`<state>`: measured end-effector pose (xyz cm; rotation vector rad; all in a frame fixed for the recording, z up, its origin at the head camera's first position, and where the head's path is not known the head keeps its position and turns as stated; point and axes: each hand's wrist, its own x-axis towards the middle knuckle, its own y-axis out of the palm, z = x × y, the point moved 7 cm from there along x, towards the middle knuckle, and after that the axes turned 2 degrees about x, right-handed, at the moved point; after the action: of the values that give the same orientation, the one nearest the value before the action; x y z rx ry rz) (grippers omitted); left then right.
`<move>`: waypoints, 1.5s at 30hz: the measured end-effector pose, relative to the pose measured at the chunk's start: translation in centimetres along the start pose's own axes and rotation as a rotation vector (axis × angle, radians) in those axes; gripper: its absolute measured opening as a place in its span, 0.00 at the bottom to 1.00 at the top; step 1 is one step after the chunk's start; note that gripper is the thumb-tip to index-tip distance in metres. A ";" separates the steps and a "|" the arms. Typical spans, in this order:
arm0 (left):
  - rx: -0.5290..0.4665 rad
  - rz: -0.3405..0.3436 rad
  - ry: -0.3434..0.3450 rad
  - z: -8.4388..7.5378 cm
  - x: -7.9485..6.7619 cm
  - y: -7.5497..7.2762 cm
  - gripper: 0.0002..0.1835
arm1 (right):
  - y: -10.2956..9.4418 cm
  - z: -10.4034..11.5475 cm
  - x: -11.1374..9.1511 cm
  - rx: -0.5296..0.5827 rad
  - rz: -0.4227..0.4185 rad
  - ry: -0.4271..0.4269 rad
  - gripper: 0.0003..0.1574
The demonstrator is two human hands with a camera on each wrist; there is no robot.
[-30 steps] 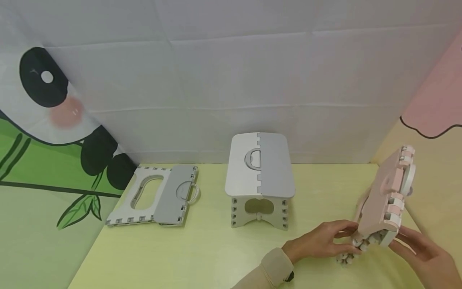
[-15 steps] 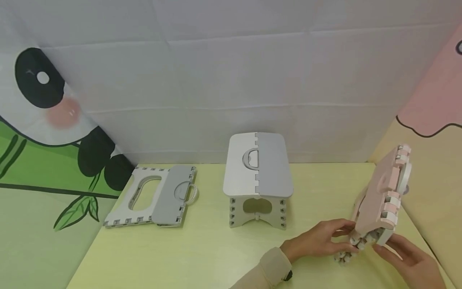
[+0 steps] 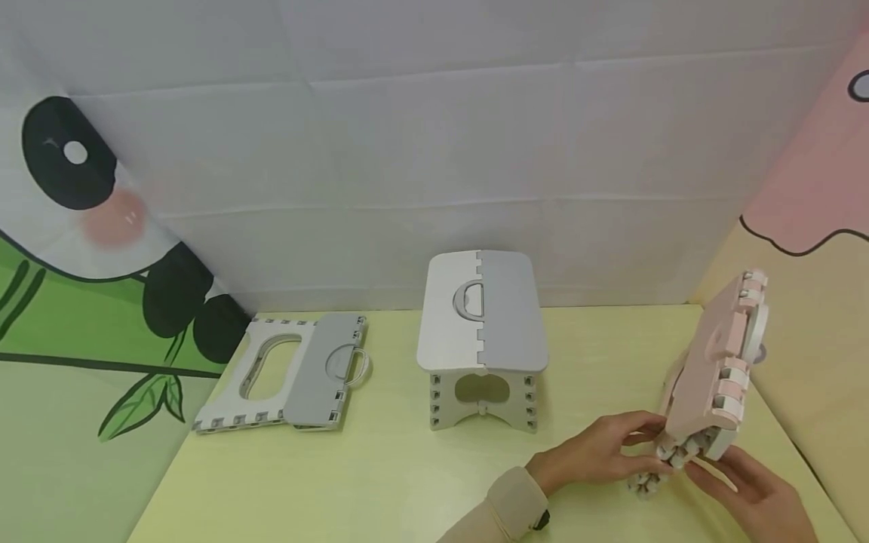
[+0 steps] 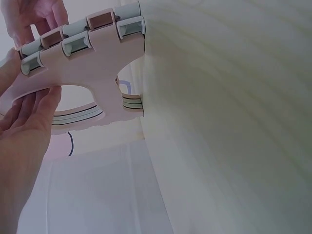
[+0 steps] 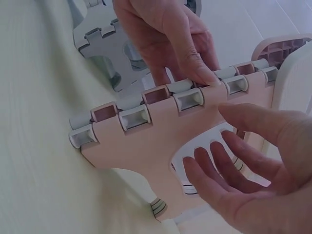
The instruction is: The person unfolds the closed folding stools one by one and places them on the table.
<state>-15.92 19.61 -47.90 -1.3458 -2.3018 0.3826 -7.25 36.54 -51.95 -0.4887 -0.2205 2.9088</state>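
A pink-and-white folding stool (image 3: 706, 354), partly folded, stands tilted at the table's right side. My left hand (image 3: 600, 452) grips its hinged leg panel (image 4: 105, 63), thumb at the hinge edge and fingers at the oval opening. Close by on the other side, my right hand (image 3: 756, 494) has its fingers loosely bent beside the panel. In the right wrist view, the right fingertips (image 5: 214, 151) hover in front of the opening; whether the thumb touches the panel I cannot tell.
A white-and-grey folding stool (image 3: 482, 317) stands unfolded at the back middle of the yellow table (image 3: 326, 483). Another grey-and-white stool (image 3: 288, 373) lies flattened to the left. A pale cloth wall (image 3: 434, 151) rises behind, with printed side walls.
My right hand has shifted left along the underside of the pink stool. The left hand keeps its grip, and the view has turned slightly.
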 end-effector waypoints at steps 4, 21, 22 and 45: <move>0.015 -0.003 0.012 -0.1 0.0 0.0 0.32 | 0.5 -0.4 -0.2 0.160 0.003 -0.027 0.39; 0.120 -0.027 0.080 -0.3 -0.1 0.2 0.32 | 2.6 1.5 -1.0 0.643 0.287 -0.534 0.45; 0.127 -0.029 0.086 -0.3 -0.1 0.2 0.32 | 2.7 1.7 -1.1 0.673 0.315 -0.561 0.46; 0.096 0.004 0.102 -0.3 -0.2 0.0 0.30 | 3.8 2.7 -1.4 0.490 0.010 -0.601 0.54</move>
<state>-15.67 19.47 -47.70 -1.2934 -2.1699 0.4115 -7.43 32.29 -49.63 0.4622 0.4116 2.8801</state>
